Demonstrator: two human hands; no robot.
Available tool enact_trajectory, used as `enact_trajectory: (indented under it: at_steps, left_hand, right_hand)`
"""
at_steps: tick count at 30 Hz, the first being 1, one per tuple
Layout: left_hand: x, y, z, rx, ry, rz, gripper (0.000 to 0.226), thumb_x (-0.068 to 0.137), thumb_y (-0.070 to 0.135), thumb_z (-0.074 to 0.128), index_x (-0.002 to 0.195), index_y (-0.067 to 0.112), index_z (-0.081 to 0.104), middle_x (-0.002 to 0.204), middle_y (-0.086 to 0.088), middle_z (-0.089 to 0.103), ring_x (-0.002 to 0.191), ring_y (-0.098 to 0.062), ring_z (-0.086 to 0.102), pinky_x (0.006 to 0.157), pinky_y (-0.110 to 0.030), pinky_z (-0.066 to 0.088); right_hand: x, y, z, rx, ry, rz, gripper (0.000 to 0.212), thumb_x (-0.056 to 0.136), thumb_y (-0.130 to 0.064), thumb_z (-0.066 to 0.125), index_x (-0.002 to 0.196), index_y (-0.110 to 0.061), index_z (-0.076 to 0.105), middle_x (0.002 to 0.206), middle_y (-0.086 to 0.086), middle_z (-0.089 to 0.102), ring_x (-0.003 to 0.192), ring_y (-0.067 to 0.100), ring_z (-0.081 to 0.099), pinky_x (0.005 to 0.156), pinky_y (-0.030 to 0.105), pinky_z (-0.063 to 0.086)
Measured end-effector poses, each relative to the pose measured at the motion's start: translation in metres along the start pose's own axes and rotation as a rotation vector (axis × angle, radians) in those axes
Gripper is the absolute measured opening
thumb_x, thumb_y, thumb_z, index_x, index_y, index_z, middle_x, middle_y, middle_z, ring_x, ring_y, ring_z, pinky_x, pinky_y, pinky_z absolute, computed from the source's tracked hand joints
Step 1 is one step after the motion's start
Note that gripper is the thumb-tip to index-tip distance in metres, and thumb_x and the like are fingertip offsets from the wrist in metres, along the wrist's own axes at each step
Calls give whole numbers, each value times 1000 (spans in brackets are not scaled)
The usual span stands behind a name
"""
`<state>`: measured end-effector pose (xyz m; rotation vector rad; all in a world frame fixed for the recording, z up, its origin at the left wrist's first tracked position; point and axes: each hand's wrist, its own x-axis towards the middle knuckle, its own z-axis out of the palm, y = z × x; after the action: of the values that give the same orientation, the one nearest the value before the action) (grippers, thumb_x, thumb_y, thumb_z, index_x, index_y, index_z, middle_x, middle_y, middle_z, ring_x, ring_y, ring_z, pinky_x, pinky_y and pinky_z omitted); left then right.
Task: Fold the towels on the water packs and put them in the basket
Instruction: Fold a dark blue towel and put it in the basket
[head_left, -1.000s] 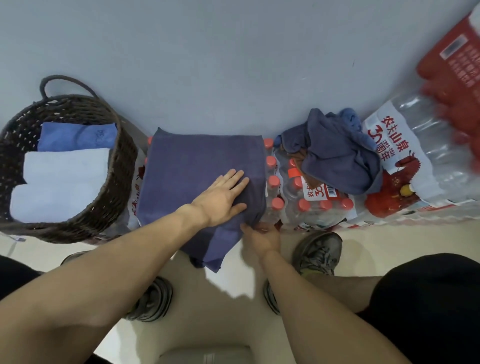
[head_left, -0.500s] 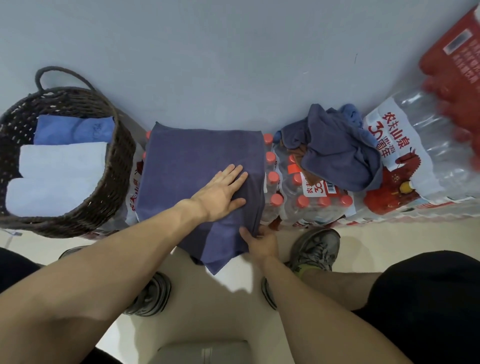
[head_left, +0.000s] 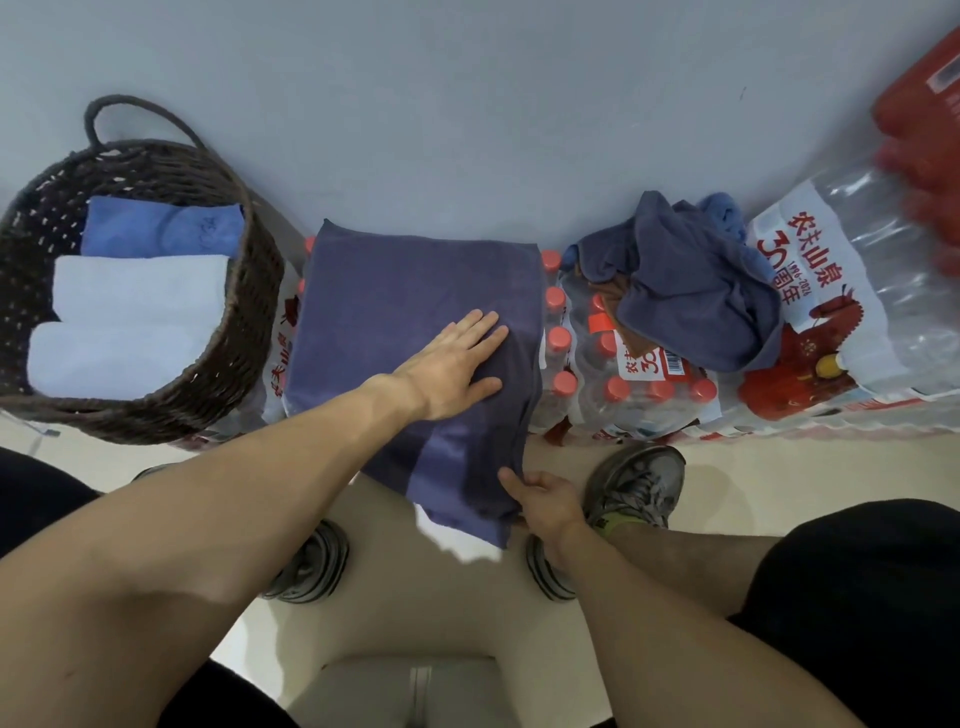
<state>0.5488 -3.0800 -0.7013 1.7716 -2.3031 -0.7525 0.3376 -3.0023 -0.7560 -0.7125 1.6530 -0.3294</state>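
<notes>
left hand (head_left: 451, 366) lies flat, fingers straight, pressing the dark blue towel (head_left: 410, 312) spread over the water packs (head_left: 613, 384). right hand (head_left: 540, 501) holds the towel's hanging lower edge, thumb on the cloth, grip closed round the fold; the other fingers are hidden beneath it. well left of the flat hand sits the woven basket (head_left: 244, 332), holding a blue towel (head_left: 161, 228) and white folded towels (head_left: 130, 322). right of the flat hand, a crumpled towel pile (head_left: 691, 291) rests on the packs. grey shoes (head_left: 634, 486) stand on the floor just beside the right hand.
</notes>
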Motion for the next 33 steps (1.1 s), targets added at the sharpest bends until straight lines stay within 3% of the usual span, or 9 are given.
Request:
enact_trajectory:
  at_steps: [5,7,9,12,16,21,24,27,33]
  left_hand:
    - [3,6,-12,95,-84,-17,75,97,43,49,156,18,11,165,-5,0,151,-22,-4,123,-38,7]
    - [2,13,-27,85,-106,-3,67,93,41,56,152,19,31,162,-8,17,150,-25,10,121,-37,16]
    - [-1,23,-49,-5,-57,27,43,90,36,61,130,21,59,141,-5,49,135,-25,41,112,-36,36]
    - [-5,39,-87,-119,-117,-22,13,89,35,61,93,25,69,90,9,68,89,-17,65,79,-34,54]
    - [-8,58,-134,-205,-344,-81,32,83,50,68,91,20,69,75,0,74,73,-16,68,70,-29,55]
    - [-23,63,-148,-266,-155,-96,49,65,49,85,98,25,58,87,9,71,81,-10,67,75,-30,56]
    - [-22,55,-147,-278,-52,-85,42,64,43,87,90,27,58,78,9,71,72,-6,66,66,-23,53]
    - [-19,46,-147,-400,-150,-86,27,75,29,83,81,15,61,64,0,72,60,-13,69,65,-29,57]
    - [9,47,-165,-490,-233,-127,17,82,16,77,85,10,62,61,-7,69,52,-15,64,56,-28,54]
  right_hand:
    - [-24,-45,0,-41,-190,-189,23,96,-19,63,89,2,64,86,19,64,81,28,59,73,42,51]
    - [-31,-77,0,-155,-266,-239,27,101,-22,55,84,-1,59,75,14,57,73,24,54,67,37,44]
    - [-35,-114,-6,-427,-274,-320,36,103,-28,50,74,-8,55,68,9,53,67,21,50,66,35,42]
    - [-48,-170,-15,-738,-315,-325,35,101,-33,52,83,-5,63,70,13,56,66,28,56,61,38,49]
    - [-74,-240,-21,-977,-465,-305,14,90,-22,70,87,-9,73,75,8,62,68,24,60,57,27,56]
    - [-93,-267,-18,-739,-477,-207,7,91,-10,68,92,-4,71,73,9,67,55,16,64,52,25,53]
    - [-88,-265,-12,-586,-491,-184,15,89,-14,71,98,-2,73,88,12,72,73,19,69,61,27,56]
    - [-82,-267,-11,-520,-614,-146,15,86,-26,74,91,-12,76,94,4,75,83,14,71,71,26,56]
    - [-74,-285,-25,-788,-654,-218,51,68,-31,87,111,-12,68,105,4,73,96,21,69,85,33,58]
